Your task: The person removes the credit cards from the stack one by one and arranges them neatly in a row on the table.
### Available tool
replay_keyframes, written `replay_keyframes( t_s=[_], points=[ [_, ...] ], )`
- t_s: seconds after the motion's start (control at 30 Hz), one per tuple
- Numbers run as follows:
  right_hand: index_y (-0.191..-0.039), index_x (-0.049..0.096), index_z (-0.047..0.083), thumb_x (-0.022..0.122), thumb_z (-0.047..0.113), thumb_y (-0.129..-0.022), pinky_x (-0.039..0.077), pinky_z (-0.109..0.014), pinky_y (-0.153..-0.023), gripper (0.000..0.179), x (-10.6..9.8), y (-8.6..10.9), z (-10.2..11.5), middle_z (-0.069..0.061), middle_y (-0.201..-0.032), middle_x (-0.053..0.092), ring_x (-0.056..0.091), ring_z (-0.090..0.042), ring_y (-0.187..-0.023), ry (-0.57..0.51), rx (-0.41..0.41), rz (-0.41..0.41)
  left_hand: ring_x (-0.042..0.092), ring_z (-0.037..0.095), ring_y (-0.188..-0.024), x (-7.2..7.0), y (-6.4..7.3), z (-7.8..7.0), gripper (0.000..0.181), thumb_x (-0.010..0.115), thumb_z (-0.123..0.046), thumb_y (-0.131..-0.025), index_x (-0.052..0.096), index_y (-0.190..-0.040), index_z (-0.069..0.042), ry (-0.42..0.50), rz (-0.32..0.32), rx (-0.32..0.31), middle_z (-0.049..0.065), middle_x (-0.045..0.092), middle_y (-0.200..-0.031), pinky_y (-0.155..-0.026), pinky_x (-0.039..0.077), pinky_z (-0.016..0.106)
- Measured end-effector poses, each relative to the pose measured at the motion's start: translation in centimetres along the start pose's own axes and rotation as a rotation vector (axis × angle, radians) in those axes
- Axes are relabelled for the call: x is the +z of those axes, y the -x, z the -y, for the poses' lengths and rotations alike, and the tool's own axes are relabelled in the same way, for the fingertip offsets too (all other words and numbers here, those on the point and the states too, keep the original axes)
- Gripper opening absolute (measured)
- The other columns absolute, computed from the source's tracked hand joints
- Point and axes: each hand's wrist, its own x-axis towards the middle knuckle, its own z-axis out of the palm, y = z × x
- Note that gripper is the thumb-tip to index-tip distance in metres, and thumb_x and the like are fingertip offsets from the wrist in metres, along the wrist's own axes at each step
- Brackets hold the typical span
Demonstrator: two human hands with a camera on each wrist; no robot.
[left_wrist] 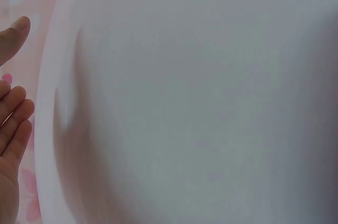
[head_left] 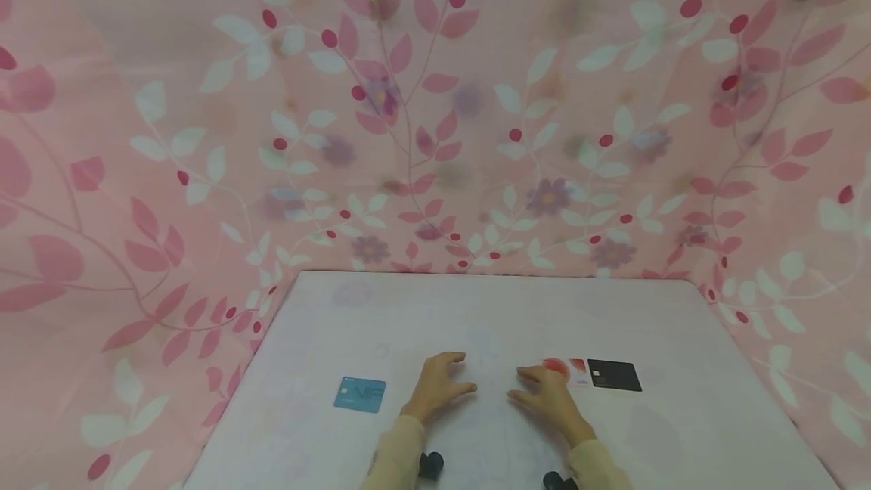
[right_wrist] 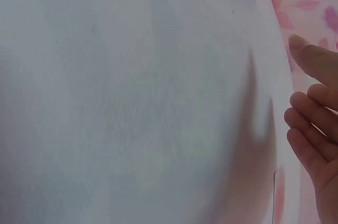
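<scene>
Twelve o'clock being the far edge of the white table [head_left: 503,316], we see the left hand [head_left: 438,387] and right hand [head_left: 548,398] facing each other over it, thumb and fingers apart on both. We log the blue card [head_left: 361,395] flat at nine o'clock from the left hand, the red-and-white card [head_left: 574,373] at one o'clock from the right hand, partly hidden by it (contact: we can't tell), and the black card [head_left: 615,376] just beside that at three. Pink floral cloth [head_left: 408,172] hangs at twelve.
</scene>
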Motion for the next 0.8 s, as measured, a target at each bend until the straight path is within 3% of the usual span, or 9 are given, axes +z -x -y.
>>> replay_keyframes(
  t_s=[0.13,0.4,0.8],
  points=[
    [-0.098,0.069,-0.004,0.083,0.019,-0.068,0.051,-0.045,-0.084,0.041,0.7,-0.4,0.8,-0.014,-0.096,0.071,0.065,-0.031,-0.094,-0.014,0.006,0.018,0.061,0.032,-0.103,-1.0,0.6,0.7,0.054,0.083,-0.025,-0.069,0.064,-0.110,0.004,-0.014,-0.023,-0.006,0.015,0.068,-0.107,-0.091,0.048,0.044],
    [-0.097,0.068,-0.007,0.082,0.016,-0.068,0.052,-0.046,-0.082,0.040,2.4,-1.1,1.8,-0.017,-0.095,0.070,0.066,-0.033,-0.091,-0.061,-0.067,0.025,0.061,0.035,-0.101,-2.8,1.2,1.9,0.053,0.083,-0.022,-0.068,0.064,-0.108,0.006,-0.038,-0.068,0.010,0.017,0.068,-0.105,-0.089,0.048,0.046],
    [-0.096,0.068,-0.008,0.081,0.016,-0.070,0.053,-0.044,-0.080,0.039,4.3,-2.2,2.9,-0.018,-0.094,0.070,0.066,-0.033,-0.089,-0.096,-0.142,0.056,0.062,0.035,-0.100,-4.5,1.9,3.3,0.053,0.085,-0.019,-0.066,0.064,-0.107,0.007,-0.017,-0.141,-0.014,0.019,0.067,-0.105,-0.088,0.048,0.049]
  ],
)
